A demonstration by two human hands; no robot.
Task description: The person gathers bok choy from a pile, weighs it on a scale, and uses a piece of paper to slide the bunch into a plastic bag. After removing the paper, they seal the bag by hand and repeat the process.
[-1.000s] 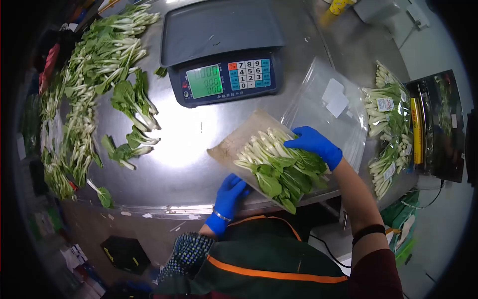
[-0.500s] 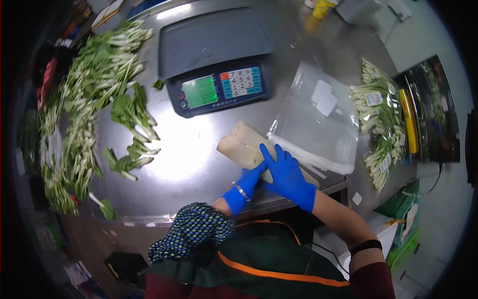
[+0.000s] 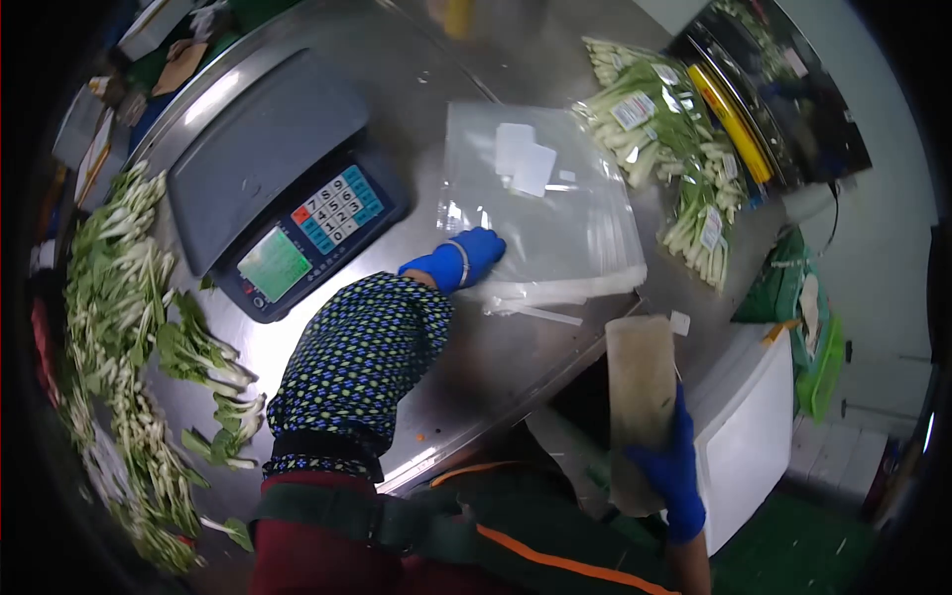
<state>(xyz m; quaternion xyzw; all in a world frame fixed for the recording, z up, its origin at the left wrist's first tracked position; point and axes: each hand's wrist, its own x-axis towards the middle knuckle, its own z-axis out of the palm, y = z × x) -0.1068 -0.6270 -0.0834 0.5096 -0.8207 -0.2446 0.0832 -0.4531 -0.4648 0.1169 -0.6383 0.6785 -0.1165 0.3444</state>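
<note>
My left hand (image 3: pixel 474 258), in a blue glove with a pale band at the wrist, rests knuckles up at the left edge of a stack of clear plastic bags (image 3: pixel 585 233). Its fingers are curled, and I cannot tell what is in them. My blue-gloved right hand (image 3: pixel 679 471) grips the lower part of a long, pale beige, trough-like piece (image 3: pixel 640 372). This piece stands out past the table's front edge, close to my apron. White labels (image 3: pixel 534 171) lie on the bags.
A digital scale (image 3: pixel 288 188) with a lit green display stands to the left. Leafy greens with white stems (image 3: pixel 124 327) are piled along the left side. Bagged, labelled greens (image 3: pixel 654 114) lie at the back right, beside a black machine (image 3: pixel 783 94). A white bin (image 3: pixel 744 426) stands at right.
The trough-like piece has gone from the tabletop to the right, past the front edge, in my right hand. My left hand has moved from it to the bags. The view has turned.
</note>
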